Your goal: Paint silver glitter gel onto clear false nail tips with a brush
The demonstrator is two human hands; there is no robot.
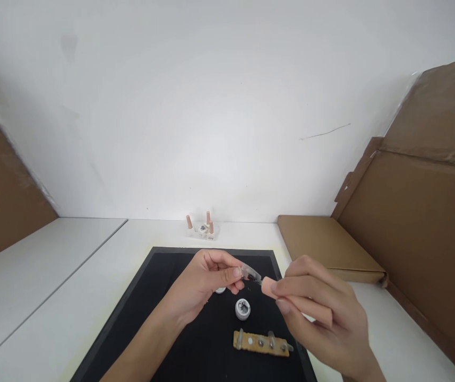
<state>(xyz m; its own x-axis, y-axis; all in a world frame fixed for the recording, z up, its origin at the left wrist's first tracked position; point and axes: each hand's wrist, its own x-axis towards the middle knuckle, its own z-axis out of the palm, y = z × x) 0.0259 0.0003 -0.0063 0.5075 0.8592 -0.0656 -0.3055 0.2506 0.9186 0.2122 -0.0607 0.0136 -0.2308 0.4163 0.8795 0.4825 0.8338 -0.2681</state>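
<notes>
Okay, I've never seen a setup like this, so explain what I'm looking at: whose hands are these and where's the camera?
No machine here: these are one person's bare hands, in a single picture from a camera worn on their head, looking forward and down. The left hand pinches a small, clear, curved piece. The right hand grips a peach-coloured cylindrical handle, its front end at that piece. Below, on a black rectangular mat, are a small round white jar and a tan rectangular strip carrying small clear pieces. Farther back, a clear tray stands on the white table.
</notes>
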